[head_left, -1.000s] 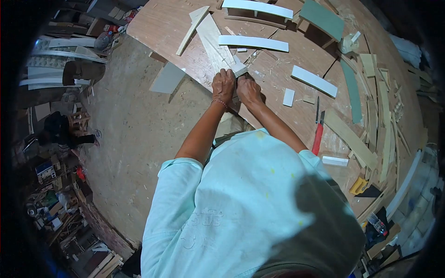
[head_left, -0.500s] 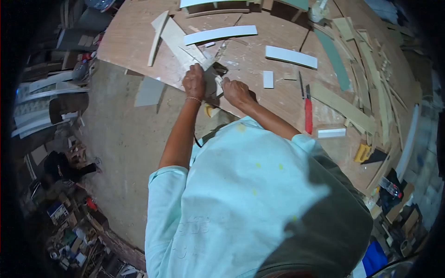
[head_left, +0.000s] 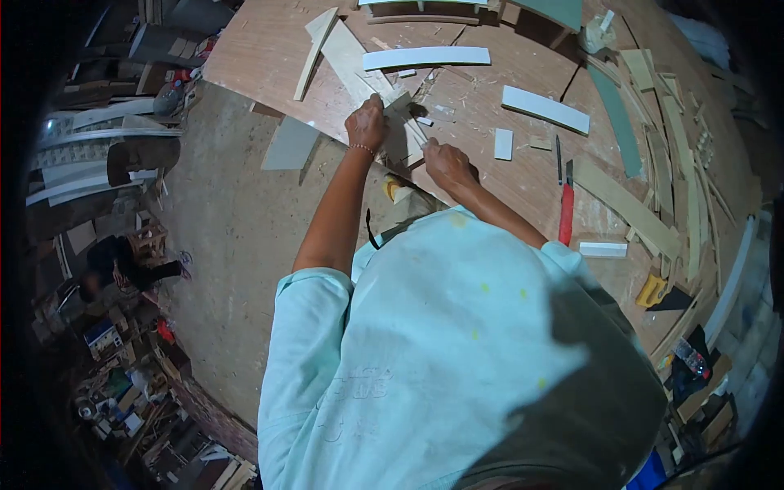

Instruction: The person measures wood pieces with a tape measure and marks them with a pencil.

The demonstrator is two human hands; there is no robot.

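Observation:
A long pale wooden board (head_left: 353, 61) lies slanted near the edge of the plywood table (head_left: 261, 49). My left hand (head_left: 366, 122) is clamped over the board's near end, fingers curled on it. My right hand (head_left: 447, 163) sits just to the right, by the table edge. Its fingertips pinch a narrow pale strip (head_left: 413, 140) that lies against the board's end. What else the right hand may hold is hidden by its fingers. My pale shirt fills the lower half of the view.
White curved strips (head_left: 425, 57) (head_left: 545, 109), a small white block (head_left: 503, 144) and a red-handled tool (head_left: 565, 214) lie on the table. Stacked wooden slats (head_left: 678, 163) and a green panel (head_left: 618, 122) crowd the right side. A grey panel (head_left: 290, 143) lies on the concrete floor, with clutter further left.
The two hands were pressed together on the board's end; my right hand has drawn back towards me, apart from the left. The view has also shifted.

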